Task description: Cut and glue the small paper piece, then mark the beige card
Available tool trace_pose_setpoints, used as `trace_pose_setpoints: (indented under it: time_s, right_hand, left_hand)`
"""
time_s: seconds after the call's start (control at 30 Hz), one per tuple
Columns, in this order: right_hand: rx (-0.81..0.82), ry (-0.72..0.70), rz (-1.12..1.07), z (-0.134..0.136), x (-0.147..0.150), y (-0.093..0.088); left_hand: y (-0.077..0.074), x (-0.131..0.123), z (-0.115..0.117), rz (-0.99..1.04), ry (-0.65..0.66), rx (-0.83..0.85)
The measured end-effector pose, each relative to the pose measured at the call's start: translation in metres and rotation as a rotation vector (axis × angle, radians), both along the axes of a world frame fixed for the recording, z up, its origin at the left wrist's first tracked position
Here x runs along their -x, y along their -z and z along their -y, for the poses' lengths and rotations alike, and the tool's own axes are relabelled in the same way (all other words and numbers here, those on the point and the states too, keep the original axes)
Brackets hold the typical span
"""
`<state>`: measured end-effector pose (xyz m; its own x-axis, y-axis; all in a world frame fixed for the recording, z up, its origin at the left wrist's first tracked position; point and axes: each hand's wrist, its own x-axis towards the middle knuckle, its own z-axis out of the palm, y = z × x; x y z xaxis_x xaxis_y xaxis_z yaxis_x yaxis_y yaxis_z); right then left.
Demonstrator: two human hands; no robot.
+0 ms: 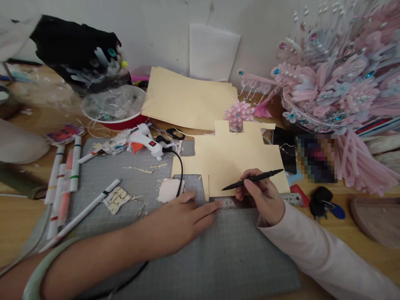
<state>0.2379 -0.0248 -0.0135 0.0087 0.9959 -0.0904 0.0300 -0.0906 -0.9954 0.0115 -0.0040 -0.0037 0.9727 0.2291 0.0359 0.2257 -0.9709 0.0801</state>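
Card (237,160) lay centre-dial, its near edge along a metal ruler (294,198). At about five o'clock from its middle, the right hand (264,196) pinched a black pen (265,175) between closed fingertips. At seven, the left hand (186,216) lay half open, fingertips resting on the ruler. Between nine and ten sat a glue gun (145,138); at twelve, a pink flower (238,113); at four, keys (321,197).

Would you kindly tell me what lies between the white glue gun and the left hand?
In the head view, a white piece lies between the glue gun and the left hand, with the black cord crossing it.
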Motion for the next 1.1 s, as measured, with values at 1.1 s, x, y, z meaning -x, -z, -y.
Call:
trace_pose_setpoints:
  time_s: [1.1]
  right_hand:
    - [-0.057,-0.167,0.047,0.0025,0.0088,-0.0019]
  left_hand:
    - [0.0044,-0.001,-0.0003,0.044,0.008,-0.016]
